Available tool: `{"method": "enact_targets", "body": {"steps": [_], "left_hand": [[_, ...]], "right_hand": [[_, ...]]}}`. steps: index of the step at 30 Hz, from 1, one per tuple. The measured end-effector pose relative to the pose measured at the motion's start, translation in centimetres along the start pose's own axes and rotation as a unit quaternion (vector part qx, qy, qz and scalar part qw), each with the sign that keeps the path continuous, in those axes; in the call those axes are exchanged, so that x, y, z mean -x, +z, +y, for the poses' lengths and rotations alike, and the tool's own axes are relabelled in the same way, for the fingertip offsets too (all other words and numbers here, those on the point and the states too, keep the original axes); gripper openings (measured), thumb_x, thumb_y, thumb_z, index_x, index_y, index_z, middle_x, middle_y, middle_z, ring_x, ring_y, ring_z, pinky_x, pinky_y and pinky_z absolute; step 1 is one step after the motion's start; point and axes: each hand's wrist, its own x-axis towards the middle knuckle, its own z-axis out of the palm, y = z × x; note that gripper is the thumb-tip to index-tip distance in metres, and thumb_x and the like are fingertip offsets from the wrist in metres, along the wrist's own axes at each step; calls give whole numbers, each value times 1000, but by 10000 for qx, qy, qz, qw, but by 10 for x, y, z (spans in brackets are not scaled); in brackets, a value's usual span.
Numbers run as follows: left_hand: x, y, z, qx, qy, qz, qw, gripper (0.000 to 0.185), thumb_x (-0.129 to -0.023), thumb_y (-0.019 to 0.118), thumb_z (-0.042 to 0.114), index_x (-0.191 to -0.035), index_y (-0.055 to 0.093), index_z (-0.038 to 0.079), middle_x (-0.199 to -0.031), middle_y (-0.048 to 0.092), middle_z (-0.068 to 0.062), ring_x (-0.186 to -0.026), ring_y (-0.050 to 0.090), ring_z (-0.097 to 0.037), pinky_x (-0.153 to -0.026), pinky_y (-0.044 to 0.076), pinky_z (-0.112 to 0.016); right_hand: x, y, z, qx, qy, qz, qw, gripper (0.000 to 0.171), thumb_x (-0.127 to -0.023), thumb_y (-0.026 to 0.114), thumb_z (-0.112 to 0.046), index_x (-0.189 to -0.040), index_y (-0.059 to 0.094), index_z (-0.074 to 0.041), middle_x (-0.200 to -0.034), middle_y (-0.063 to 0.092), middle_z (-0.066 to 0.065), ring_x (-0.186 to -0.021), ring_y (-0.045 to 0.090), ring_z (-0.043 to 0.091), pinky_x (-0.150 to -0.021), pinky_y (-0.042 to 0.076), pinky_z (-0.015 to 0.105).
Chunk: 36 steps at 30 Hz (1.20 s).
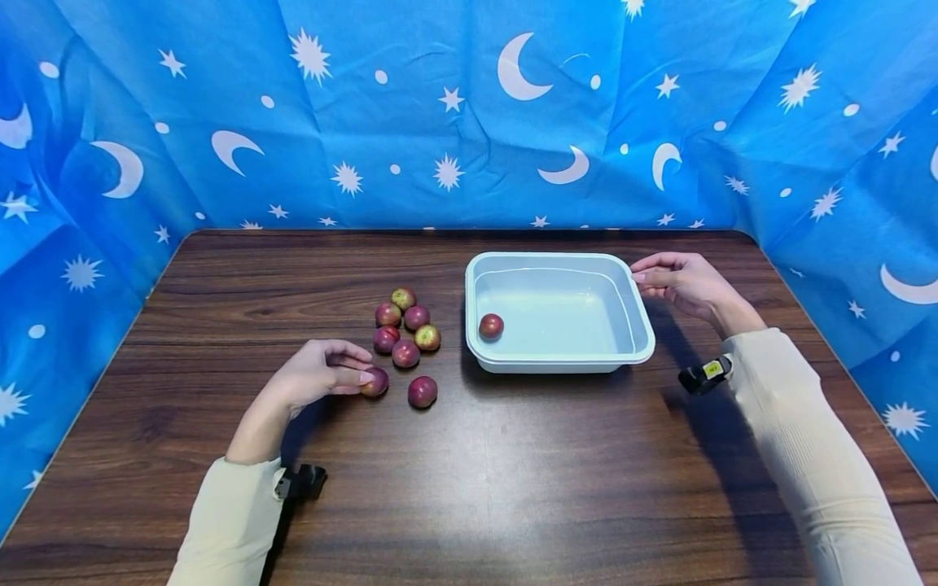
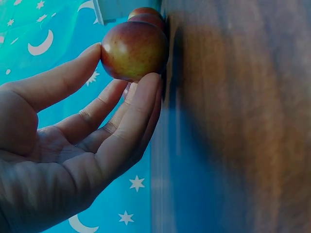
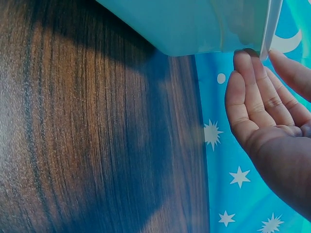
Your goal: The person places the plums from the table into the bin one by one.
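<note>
My left hand (image 1: 364,368) lies on the wooden table (image 1: 513,472) and pinches a small red fruit (image 1: 375,381) between thumb and fingers. In the left wrist view the fruit (image 2: 133,51) still touches the tabletop, with my fingers (image 2: 141,107) curled under it. Another loose fruit (image 1: 422,391) lies just to its right. Several more fruits (image 1: 405,330) are clustered behind them. A white plastic tray (image 1: 557,259) stands right of centre with one red fruit (image 1: 491,326) inside at its left. My right hand (image 1: 639,274) holds the tray's far right corner, the rim (image 3: 266,34) between thumb and fingers (image 3: 248,77).
Blue cloth with moons and stars (image 1: 469,114) walls the table at the back and on both sides. A black wrist camera is strapped to each sleeve: the left wrist camera (image 1: 300,482) and the right wrist camera (image 1: 705,376). Bare wood lies across the front of the table.
</note>
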Motion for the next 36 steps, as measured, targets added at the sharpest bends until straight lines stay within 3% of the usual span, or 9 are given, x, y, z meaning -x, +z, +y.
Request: {"method": "enact_targets", "body": {"steps": [13,26,36], "left_hand": [[-2,-13,11,-46,124,311,9994,44,-87,62,7,-121,44,-14,-103,57,-19,-83,61,-12,-79,52,-35],[-13,-24,31,78,74,614,9981,44,-88,60,6,-124,43,-12,-105,53,-20,-81,62,-12,-86,47,-40],[-25,-30,48,5,207,786,9967,42,-89,59,8,-123,44,-10,-107,53,-19,-80,63,-10,-84,49,-36]], "right_hand": [[1,1,1,-187,-100,-144,9997,14,-87,60,0,-100,65,2,-84,67,7,-72,64,16,-66,54,25],[1,1,0,138,0,15,9999,16,-87,62,-6,-101,64,1,-86,66,4,-73,62,14,-71,54,28],[1,0,1,166,33,88,9998,17,-86,63,-7,-100,65,1,-86,66,4,-71,61,15,-69,54,27]]}}
